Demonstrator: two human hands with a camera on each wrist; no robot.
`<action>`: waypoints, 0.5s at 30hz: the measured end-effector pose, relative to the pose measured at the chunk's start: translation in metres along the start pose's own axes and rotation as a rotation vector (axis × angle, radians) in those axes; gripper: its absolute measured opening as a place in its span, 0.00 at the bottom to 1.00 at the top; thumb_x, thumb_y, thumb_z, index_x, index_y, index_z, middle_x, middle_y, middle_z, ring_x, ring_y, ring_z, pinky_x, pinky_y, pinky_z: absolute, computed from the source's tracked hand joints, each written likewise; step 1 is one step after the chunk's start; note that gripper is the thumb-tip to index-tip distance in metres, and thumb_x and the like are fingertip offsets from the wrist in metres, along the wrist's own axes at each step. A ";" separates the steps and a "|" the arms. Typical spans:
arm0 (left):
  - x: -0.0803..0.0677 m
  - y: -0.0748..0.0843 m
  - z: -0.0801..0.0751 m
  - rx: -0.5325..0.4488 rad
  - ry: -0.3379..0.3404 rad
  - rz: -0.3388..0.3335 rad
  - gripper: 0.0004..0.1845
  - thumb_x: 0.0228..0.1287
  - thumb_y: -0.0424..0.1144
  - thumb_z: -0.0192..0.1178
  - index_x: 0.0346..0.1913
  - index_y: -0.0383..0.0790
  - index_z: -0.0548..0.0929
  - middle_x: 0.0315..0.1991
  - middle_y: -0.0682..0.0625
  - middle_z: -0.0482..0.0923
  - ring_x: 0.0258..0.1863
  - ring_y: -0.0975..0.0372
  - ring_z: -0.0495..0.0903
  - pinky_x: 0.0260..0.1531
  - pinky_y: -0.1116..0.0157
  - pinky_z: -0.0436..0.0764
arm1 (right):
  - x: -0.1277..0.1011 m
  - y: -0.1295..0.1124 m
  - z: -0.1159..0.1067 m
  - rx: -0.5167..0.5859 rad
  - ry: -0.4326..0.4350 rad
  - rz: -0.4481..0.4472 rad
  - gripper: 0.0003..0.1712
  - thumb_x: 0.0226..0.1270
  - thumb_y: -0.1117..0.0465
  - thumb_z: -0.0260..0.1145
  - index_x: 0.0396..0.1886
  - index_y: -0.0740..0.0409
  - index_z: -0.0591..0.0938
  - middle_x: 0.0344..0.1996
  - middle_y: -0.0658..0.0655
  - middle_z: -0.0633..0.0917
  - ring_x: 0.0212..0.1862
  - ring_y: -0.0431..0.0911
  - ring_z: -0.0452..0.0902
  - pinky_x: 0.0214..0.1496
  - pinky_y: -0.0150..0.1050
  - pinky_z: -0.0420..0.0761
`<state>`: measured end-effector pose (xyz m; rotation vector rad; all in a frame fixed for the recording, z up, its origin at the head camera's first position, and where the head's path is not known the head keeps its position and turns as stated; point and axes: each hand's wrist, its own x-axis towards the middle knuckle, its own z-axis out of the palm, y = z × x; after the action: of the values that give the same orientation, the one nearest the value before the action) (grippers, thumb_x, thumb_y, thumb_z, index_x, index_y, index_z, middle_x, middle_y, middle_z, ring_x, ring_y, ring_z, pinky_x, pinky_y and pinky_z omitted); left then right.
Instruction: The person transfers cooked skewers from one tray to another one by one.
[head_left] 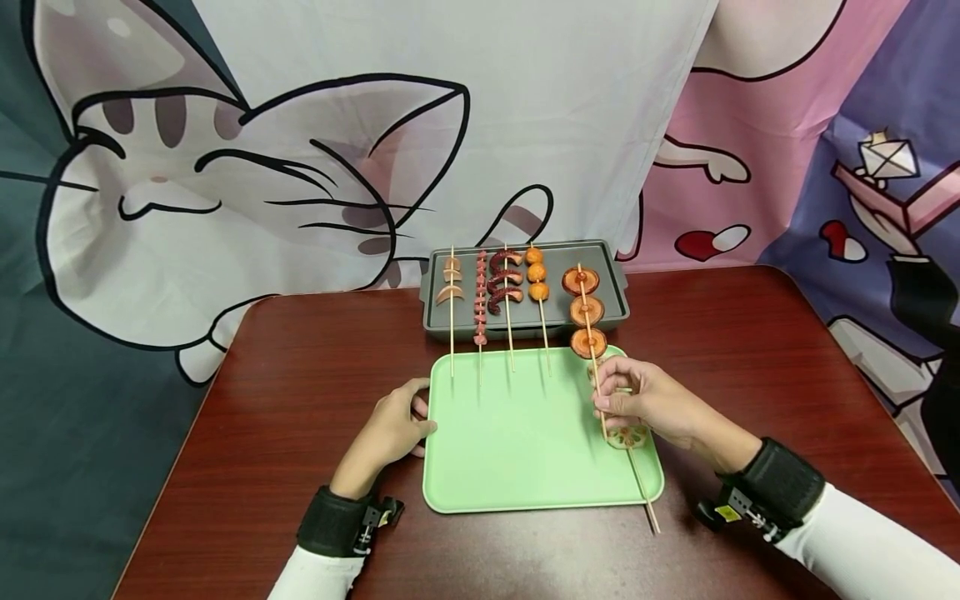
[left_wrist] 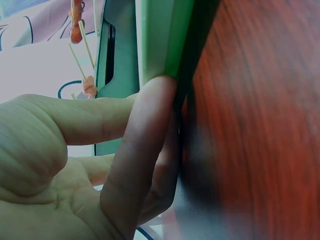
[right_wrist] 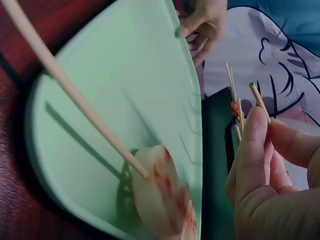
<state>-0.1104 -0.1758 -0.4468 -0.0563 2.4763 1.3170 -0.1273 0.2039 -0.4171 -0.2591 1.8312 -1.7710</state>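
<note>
Left hand (head_left: 392, 430) resting on the red-brown wooden table (head_left: 285, 400), fingers loosely bent, fingertips (left_wrist: 150, 130) pressed against the left rim of the green tray (head_left: 517, 467), gripping nothing. Tray smooth, matte plastic, rounded corners, shallow lip. Behind it, a grey metal pan (head_left: 615, 292), rectangular, with four skewers (head_left: 510, 292) laid side by side, sticks reaching down over the green tray's far edge: pale crescent slices, a thin pink strip, dark red curled pieces, three orange balls.

Further right, the mushroom skewer (head_left: 586, 312): three round orange-brown caps on a long, thin bamboo stick running from the pan across the tray and past its near edge onto the table. Right hand (head_left: 645, 404) pinching that stick midway, thumb and fingers (right_wrist: 252, 150) closed on it. Under the hand, a pale, lotus-like slice (head_left: 627, 436) with reddish markings, threaded on the stick and lying on the tray.

Likely light, stiff along its length yet easy to snap if bent; caps probably soft and apt to slide or spin. Best held on bare stick, not on the food. Slice looks slick and brittle.
</note>
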 end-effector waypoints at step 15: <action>0.000 0.000 -0.001 0.001 -0.005 -0.003 0.35 0.65 0.21 0.64 0.75 0.35 0.68 0.40 0.40 0.74 0.28 0.55 0.80 0.21 0.60 0.88 | -0.014 0.010 0.008 -0.120 0.020 0.014 0.15 0.70 0.72 0.67 0.49 0.75 0.73 0.34 0.54 0.81 0.36 0.44 0.86 0.42 0.49 0.92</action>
<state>-0.1107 -0.1764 -0.4459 -0.0569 2.4718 1.3130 -0.1092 0.2057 -0.4228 -0.2756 1.9519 -1.6620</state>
